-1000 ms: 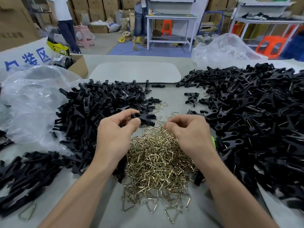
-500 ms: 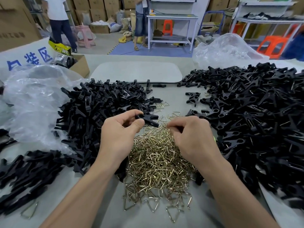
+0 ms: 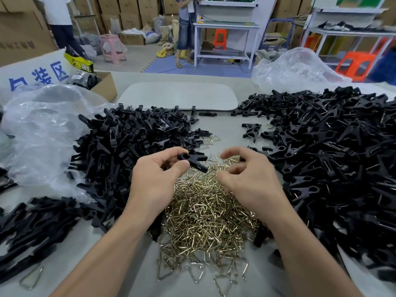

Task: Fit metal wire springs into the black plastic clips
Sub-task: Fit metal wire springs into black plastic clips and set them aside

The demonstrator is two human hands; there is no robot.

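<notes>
Assembly underway at frame centre: left hand is pinching single black plastic clip just above pile of brass-coloured wire springs. Right hand is hovering beside clip, fingers half curled; cannot tell whether spring is caught in them. Likely best practice: isolating one spring from tangle, keeping clip's open end facing right hand. Compared with half second earlier, right fingers are lifting and spreading off pile; clip is staying put.

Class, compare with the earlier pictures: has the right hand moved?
Yes. Judged against the spring pile, the right hand has raised its fingers away from it and spread them; the wrist barely shifted.
</notes>
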